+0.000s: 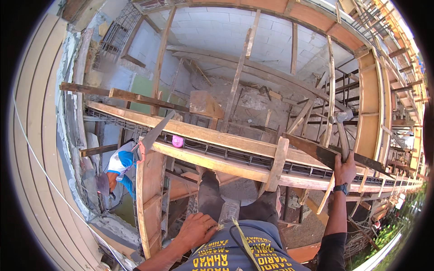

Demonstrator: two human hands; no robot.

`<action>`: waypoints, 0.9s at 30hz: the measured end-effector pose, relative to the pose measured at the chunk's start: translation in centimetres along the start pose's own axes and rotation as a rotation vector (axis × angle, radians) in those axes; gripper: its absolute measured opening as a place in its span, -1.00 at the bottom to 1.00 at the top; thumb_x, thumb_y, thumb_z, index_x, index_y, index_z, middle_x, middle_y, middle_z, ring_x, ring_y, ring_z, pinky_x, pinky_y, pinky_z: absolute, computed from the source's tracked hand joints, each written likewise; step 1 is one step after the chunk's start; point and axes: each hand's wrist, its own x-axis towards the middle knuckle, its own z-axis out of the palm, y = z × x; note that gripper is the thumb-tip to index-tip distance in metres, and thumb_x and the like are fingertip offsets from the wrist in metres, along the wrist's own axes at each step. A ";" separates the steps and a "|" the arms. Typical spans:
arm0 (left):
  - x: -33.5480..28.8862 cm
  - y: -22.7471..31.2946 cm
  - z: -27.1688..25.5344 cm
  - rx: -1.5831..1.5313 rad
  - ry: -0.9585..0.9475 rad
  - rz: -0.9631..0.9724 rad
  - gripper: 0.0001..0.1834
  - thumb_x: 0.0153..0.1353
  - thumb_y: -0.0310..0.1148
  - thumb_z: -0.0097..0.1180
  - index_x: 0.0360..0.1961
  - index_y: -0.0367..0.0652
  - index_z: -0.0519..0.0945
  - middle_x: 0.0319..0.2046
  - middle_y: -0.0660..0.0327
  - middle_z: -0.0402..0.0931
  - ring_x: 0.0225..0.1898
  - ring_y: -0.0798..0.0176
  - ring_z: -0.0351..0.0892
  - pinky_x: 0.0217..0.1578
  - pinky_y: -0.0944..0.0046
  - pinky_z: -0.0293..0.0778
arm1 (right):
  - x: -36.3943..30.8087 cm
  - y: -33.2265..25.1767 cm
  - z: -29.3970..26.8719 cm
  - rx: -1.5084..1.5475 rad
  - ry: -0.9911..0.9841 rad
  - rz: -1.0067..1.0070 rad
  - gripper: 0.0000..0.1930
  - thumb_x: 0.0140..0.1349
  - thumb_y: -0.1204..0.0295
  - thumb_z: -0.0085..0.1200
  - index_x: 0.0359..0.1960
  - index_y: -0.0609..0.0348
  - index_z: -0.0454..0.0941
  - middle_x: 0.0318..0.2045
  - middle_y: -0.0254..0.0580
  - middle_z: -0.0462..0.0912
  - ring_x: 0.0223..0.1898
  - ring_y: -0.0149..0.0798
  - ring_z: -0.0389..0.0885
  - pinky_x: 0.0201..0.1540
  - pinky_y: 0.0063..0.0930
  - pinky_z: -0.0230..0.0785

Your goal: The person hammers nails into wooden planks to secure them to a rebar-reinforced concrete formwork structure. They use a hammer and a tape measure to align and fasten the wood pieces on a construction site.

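With a clock face centred on the view and twelve at the top, the task's thing, a claw-type hammer with a grey metal head and long wooden handle (342,116), stands at three o'clock. The right hand (346,169), past three, has its fingers wrapped round the lower handle, beside a long dark-brown plank (312,151); whether they touch the plank too, I cannot tell. The left hand (196,230), between six and seven, lies on the lap, fingers loosely bent and close together; whether they pinch anything is hidden.

A slack grip could let the hammer drop through the open timber framing. A sideways swing could catch the slim upright wooden post (330,90) at two o'clock. A knock along the pale-timber formwork channel (210,165) might unsettle the pink rounded object (178,141) or the grey-bladed handsaw with a reddish handle (156,131), both towards nine; a co-worker in a white-and-blue top (118,167) is lower down beyond eight, so falling tools could be dangerous.

The channel's edges run from ten to four, crossed by a short upright wooden cleat (277,165) at four. Beyond, towards one, the gaps between posts give movement room; towards five, timbers crowd the right forearm.
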 end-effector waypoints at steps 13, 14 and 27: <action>5.1 -7.2 -7.8 0.240 -0.209 0.405 -0.77 0.13 -0.32 0.27 -0.15 -0.01 0.68 0.01 0.20 0.53 0.04 0.00 0.46 -0.08 -0.04 0.39 | 0.4 2.0 1.6 -0.148 0.124 0.019 -0.67 0.16 0.06 0.26 -0.22 -0.04 0.52 -0.46 -0.04 0.68 -0.39 0.15 0.68 -0.35 0.05 0.48; 5.5 -7.2 -8.3 0.301 -0.192 0.399 -0.75 0.14 -0.32 0.25 -0.12 -0.01 0.69 0.07 0.18 0.51 0.09 -0.02 0.44 -0.02 -0.09 0.37 | 0.4 2.0 1.6 -0.149 0.131 0.007 -0.67 0.15 0.06 0.26 -0.22 -0.05 0.53 -0.45 -0.07 0.69 -0.37 0.11 0.69 -0.35 0.03 0.49; 11.2 1.2 -9.4 0.583 -0.495 0.254 -0.60 0.23 -0.33 0.03 0.07 -0.17 0.65 0.21 -0.12 0.46 0.20 -0.17 0.47 0.17 -0.39 0.26 | 0.8 2.2 1.3 -0.056 0.091 0.007 -0.67 0.11 0.10 0.30 -0.21 -0.04 0.54 -0.36 -0.22 0.68 -0.30 0.00 0.70 -0.30 -0.07 0.54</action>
